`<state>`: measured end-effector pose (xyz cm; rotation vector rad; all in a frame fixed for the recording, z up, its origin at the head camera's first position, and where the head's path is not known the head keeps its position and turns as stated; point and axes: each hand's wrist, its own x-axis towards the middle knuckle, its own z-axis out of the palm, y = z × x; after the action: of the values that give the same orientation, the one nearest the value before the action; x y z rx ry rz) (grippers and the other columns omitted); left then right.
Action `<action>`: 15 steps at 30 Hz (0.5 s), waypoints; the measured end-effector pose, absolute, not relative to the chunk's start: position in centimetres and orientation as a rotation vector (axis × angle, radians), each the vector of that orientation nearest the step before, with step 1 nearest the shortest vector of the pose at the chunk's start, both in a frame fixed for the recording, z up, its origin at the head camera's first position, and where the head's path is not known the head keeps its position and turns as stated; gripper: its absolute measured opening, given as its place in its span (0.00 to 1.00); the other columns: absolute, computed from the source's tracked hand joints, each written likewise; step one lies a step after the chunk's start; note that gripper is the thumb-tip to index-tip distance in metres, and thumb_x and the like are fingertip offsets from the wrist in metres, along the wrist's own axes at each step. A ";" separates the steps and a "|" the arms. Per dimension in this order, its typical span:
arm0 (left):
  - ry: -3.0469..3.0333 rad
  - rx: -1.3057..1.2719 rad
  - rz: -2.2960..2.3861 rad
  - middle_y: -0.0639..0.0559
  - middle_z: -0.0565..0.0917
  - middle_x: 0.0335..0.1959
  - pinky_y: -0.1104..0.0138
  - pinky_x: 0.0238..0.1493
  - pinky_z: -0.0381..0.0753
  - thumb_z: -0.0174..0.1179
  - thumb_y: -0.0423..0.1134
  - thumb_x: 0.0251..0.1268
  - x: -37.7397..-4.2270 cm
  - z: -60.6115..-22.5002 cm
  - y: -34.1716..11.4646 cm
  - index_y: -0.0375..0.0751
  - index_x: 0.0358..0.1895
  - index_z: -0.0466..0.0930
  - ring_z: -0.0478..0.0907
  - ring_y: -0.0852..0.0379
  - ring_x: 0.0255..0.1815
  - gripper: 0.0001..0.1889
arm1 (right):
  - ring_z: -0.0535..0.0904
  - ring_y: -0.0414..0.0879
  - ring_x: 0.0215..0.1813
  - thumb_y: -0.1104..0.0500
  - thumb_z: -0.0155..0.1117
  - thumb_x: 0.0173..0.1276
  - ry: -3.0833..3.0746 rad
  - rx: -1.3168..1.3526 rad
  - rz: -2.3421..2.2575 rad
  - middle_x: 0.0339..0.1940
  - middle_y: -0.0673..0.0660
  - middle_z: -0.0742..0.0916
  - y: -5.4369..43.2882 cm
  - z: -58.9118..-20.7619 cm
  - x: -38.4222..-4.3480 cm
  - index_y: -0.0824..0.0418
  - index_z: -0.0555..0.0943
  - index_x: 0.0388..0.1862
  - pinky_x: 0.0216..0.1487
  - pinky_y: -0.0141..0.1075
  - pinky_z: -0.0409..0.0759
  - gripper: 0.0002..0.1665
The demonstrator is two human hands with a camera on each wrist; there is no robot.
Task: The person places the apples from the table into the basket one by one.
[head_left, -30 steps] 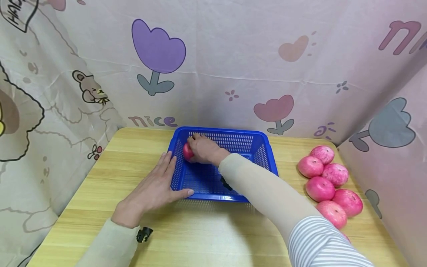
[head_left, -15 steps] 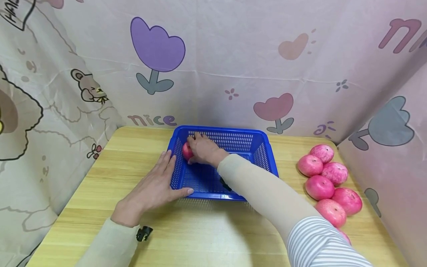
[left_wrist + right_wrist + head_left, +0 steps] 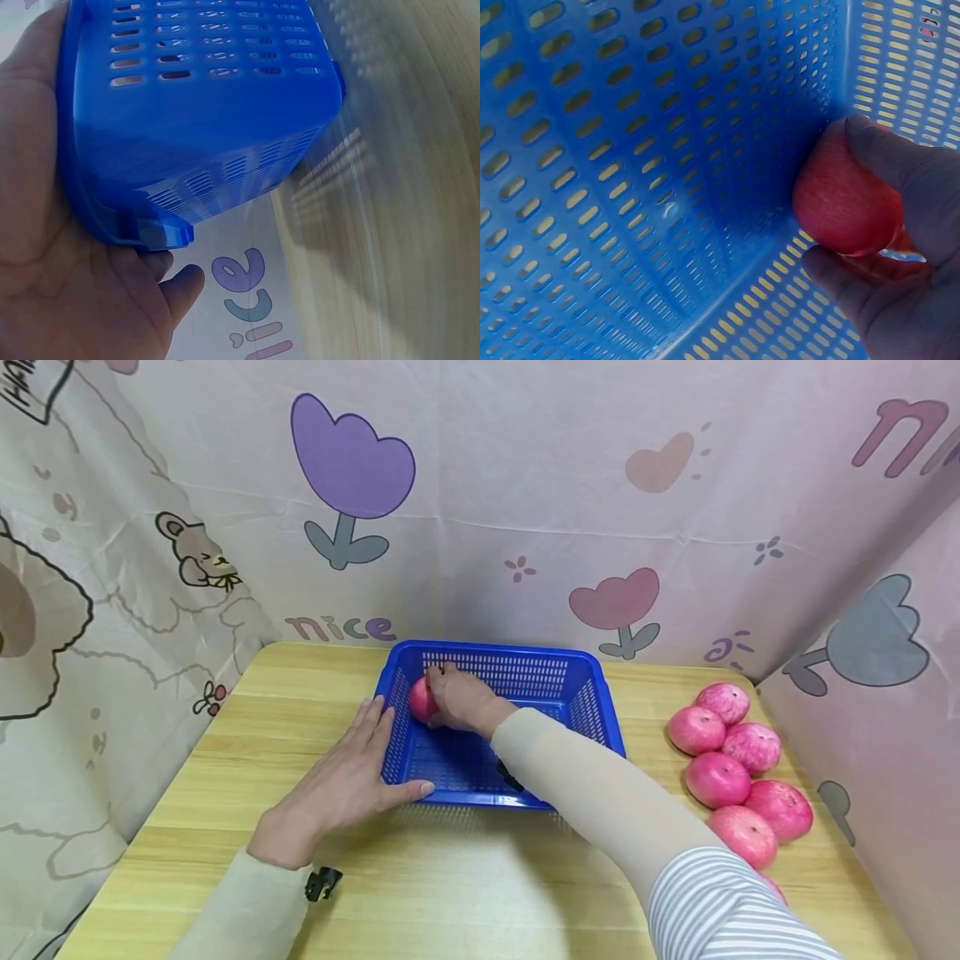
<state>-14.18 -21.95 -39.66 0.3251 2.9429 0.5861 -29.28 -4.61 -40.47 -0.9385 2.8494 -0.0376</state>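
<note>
A blue plastic basket (image 3: 592, 693) with slotted walls stands on the table. Inside its far left corner, my right hand (image 3: 467, 700) has its thumb and fingers round a red apple (image 3: 422, 700). In the right wrist view, the apple (image 3: 847, 195) sits low beside the slotted walls, with fingertips on two sides of it. My left hand (image 3: 341, 777) rests at the basket's near left corner, fingers extended along the left rim and thumb on the front rim. The left wrist view shows the palm (image 3: 67, 277) against the basket's outside edge (image 3: 71, 150).
Several pinkish-red apples (image 3: 717, 779) lie grouped on the right side of the wooden table (image 3: 465, 877). A printed cloth (image 3: 487, 460) hangs behind the table and along both sides. Each forearm wears a pale sleeve, with a small black device (image 3: 322, 883) at the left wrist.
The right hand's fingers have shifted slightly to the right, so more of the apple shows. The left hand stays on the basket rim.
</note>
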 end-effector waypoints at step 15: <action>2.931 0.317 0.587 0.40 0.33 0.89 0.37 0.82 0.50 0.59 0.81 0.59 -14.1 -39.6 -21.9 0.37 0.87 0.38 0.31 0.39 0.89 0.68 | 0.83 0.54 0.64 0.39 0.76 0.68 2.849 -0.928 -0.090 0.68 0.64 0.79 -4.3 -40.5 -29.3 0.62 0.62 0.82 0.71 0.46 0.81 0.55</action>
<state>-14.15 -21.93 -39.61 0.3171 2.9311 0.5873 -29.33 -4.32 -40.47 -0.9280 2.8487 -0.0903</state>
